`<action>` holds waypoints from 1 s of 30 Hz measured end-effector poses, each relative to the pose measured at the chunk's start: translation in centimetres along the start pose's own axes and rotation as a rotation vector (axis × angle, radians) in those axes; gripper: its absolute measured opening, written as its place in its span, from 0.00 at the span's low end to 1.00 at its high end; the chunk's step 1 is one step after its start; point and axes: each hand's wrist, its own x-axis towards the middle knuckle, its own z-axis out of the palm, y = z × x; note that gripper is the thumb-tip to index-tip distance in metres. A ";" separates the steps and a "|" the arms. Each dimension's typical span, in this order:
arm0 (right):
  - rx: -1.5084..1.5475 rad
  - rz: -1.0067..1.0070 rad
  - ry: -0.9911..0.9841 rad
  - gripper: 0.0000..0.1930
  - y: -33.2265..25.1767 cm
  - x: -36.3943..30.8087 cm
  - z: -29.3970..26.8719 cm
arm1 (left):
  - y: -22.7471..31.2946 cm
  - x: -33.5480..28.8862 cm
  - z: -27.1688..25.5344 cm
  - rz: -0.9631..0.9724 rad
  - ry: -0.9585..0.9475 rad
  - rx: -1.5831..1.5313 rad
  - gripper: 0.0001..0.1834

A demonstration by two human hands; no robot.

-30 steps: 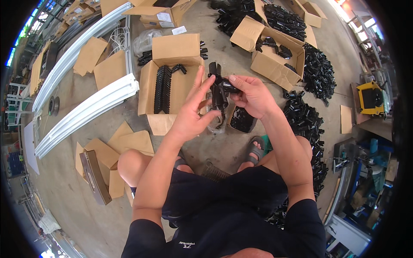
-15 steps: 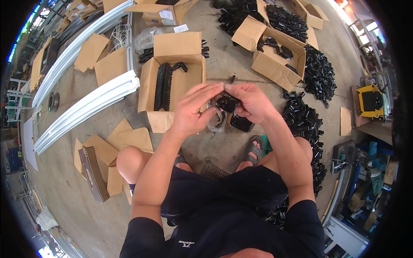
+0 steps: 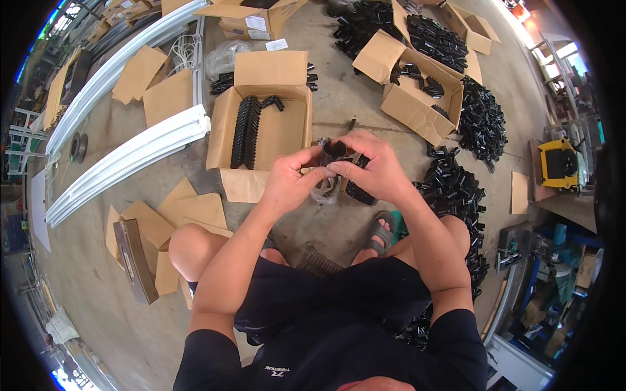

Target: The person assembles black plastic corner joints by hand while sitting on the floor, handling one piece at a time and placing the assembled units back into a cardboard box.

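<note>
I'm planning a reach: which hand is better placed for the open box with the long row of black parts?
Probably the left hand: it is nearer the open box, and the right hand is farther off. Both hold a black part, though.

Long white profiles [image 3: 134,158] lie on the floor [image 3: 117,260] between nine and ten o'clock, a dark spool [image 3: 78,148] beside them at nine. Clear plastic [image 3: 227,58] sits crumpled at eleven. At three stands a yellow-and-black machine [image 3: 559,163]; a long brown carton [image 3: 135,260] leans at eight.
</note>
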 end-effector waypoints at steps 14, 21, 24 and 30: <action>0.098 0.146 -0.105 0.12 -0.2 0.1 -0.2 | 2.0 0.0 -1.2 -0.254 -0.181 -0.056 0.16; -0.107 0.128 -0.266 0.10 0.1 0.6 -0.5 | 2.8 -0.2 -0.9 -0.271 -0.153 0.243 0.13; 0.056 0.239 -0.253 0.11 -0.2 0.3 0.1 | 3.1 -0.3 -1.0 -0.287 -0.176 0.196 0.13; 0.242 0.282 -0.061 0.15 0.6 -0.4 1.3 | 0.9 -0.2 -0.8 -0.223 -0.120 -0.083 0.17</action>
